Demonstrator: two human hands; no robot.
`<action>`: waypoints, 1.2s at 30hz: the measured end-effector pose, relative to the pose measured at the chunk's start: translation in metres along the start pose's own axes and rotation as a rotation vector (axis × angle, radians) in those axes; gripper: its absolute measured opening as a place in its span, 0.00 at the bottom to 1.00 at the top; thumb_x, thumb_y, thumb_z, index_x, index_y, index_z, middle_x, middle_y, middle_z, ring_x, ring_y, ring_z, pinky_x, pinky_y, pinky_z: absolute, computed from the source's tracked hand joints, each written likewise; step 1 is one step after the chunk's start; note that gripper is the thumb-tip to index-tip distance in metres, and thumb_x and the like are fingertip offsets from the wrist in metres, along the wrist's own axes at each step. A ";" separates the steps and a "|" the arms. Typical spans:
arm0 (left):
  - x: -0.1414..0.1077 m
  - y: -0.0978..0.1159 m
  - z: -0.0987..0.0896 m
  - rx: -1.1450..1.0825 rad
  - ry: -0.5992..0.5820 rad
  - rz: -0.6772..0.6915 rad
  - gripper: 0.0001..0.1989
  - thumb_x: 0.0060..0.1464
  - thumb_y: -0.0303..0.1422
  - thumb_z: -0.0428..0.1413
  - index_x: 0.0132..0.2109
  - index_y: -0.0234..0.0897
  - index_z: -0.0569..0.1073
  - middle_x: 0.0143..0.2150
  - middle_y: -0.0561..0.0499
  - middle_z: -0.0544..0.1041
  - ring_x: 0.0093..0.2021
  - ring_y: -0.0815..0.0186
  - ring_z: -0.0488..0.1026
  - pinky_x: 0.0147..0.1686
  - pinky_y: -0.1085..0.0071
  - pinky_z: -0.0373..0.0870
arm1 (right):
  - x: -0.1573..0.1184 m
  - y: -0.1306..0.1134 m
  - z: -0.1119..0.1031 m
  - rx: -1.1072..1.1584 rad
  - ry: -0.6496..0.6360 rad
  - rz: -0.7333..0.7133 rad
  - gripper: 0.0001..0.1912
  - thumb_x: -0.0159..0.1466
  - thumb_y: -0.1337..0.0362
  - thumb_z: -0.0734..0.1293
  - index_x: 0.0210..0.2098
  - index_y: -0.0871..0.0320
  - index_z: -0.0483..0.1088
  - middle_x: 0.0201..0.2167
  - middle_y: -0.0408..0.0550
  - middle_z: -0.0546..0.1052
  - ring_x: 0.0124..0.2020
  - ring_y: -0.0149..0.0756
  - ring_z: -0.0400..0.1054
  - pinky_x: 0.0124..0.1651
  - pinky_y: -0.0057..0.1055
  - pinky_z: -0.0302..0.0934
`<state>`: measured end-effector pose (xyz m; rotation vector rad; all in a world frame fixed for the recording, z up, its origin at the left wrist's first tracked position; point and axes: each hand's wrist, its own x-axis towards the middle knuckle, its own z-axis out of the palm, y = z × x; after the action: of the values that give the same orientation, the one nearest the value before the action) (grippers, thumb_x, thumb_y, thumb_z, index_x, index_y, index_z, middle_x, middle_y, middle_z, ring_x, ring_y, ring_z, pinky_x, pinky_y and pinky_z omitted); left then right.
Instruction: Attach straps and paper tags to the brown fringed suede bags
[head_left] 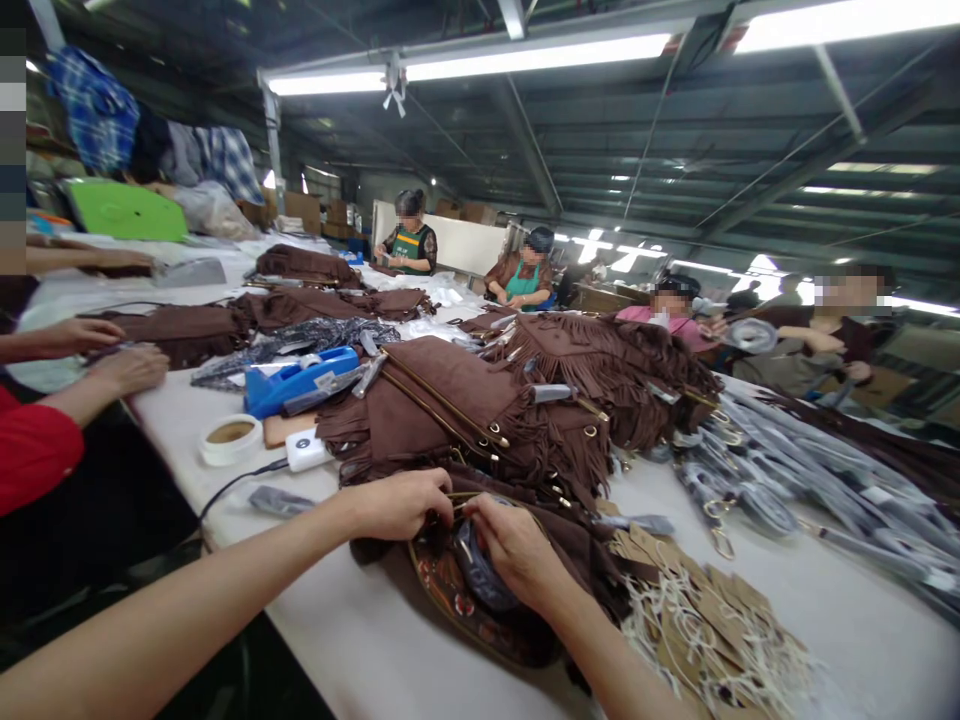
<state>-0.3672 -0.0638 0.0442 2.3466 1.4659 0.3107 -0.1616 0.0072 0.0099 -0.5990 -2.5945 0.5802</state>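
Note:
Before me on the table lies a brown fringed bag point(592, 555), its mouth spread so that the patterned lining point(450, 590) shows. My left hand point(409, 503) pinches the far rim of the opening. Close beside it, my right hand point(517, 550) has its thumb and fingers closed at the same rim. A dark plastic-wrapped bundle point(480, 570) sits in the opening, partly under my right hand. Whether those fingers also grip it, I cannot tell. Just beyond are stacked brown fringed bags point(442, 390) with gold-coloured metal trim.
Tags with white strings point(705, 620) lie at right, near wrapped straps with metal clips point(750, 480). A tape roll point(231, 440), blue tape dispenser point(300, 380) and white corded box point(307, 450) stand left. A red-sleeved co-worker's hands point(127, 370) work at left; other people sit across.

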 end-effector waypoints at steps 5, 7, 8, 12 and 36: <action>0.006 0.004 -0.009 0.117 -0.105 0.033 0.21 0.44 0.17 0.53 0.42 0.43 0.78 0.37 0.50 0.73 0.38 0.60 0.73 0.36 0.70 0.66 | -0.003 0.002 0.002 0.010 0.018 0.035 0.12 0.69 0.68 0.55 0.41 0.56 0.70 0.24 0.42 0.73 0.26 0.35 0.67 0.32 0.28 0.55; 0.008 0.006 -0.009 0.149 -0.102 0.017 0.16 0.44 0.19 0.55 0.39 0.40 0.77 0.38 0.48 0.73 0.37 0.59 0.73 0.34 0.69 0.66 | -0.003 0.003 0.003 0.014 0.026 0.040 0.13 0.70 0.67 0.55 0.40 0.56 0.70 0.24 0.42 0.73 0.26 0.35 0.67 0.31 0.28 0.55; 0.009 0.006 -0.008 0.159 -0.092 0.002 0.14 0.45 0.20 0.55 0.38 0.39 0.77 0.39 0.48 0.73 0.36 0.59 0.73 0.34 0.69 0.66 | -0.003 0.004 0.003 0.017 0.030 0.041 0.13 0.70 0.67 0.55 0.40 0.56 0.70 0.25 0.42 0.73 0.26 0.35 0.67 0.32 0.28 0.55; 0.009 0.004 -0.005 0.158 -0.058 -0.039 0.04 0.50 0.24 0.55 0.31 0.37 0.74 0.37 0.48 0.74 0.38 0.59 0.73 0.38 0.69 0.68 | -0.004 0.005 0.006 0.023 0.037 0.044 0.14 0.70 0.66 0.54 0.38 0.56 0.70 0.27 0.45 0.75 0.28 0.36 0.68 0.33 0.29 0.55; -0.003 -0.003 0.017 -0.101 0.175 -0.232 0.09 0.50 0.18 0.54 0.32 0.36 0.74 0.39 0.50 0.74 0.41 0.65 0.72 0.43 0.73 0.67 | 0.027 -0.062 0.000 -0.389 -0.243 0.322 0.11 0.64 0.69 0.65 0.36 0.60 0.80 0.36 0.59 0.82 0.38 0.49 0.77 0.33 0.34 0.59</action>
<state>-0.3648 -0.0688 0.0271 2.0892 1.7417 0.5253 -0.2032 -0.0308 0.0470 -1.1508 -2.8851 0.2486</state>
